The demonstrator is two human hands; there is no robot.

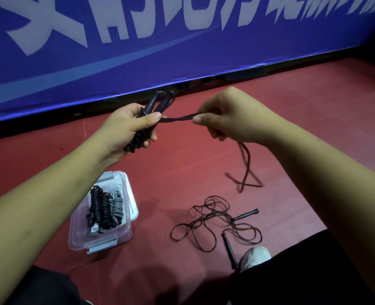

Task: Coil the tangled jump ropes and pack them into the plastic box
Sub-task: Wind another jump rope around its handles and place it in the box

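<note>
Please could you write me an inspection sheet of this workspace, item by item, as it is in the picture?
surface: red floor, smooth.
job's things: open plastic box holds coiled ropes, black and grey; held rope is partly wound round its handles, with its blurred tail reaching the floor; tangled rope lies loose on the floor.
clutter: nothing seen.
grippers: left hand grips the wound handles; right hand pinches the held rope, which is taut between the hands.
cables: nothing seen besides the ropes.
surroundings: blue banner with white characters behind; white shoe by the tangled rope.
</note>
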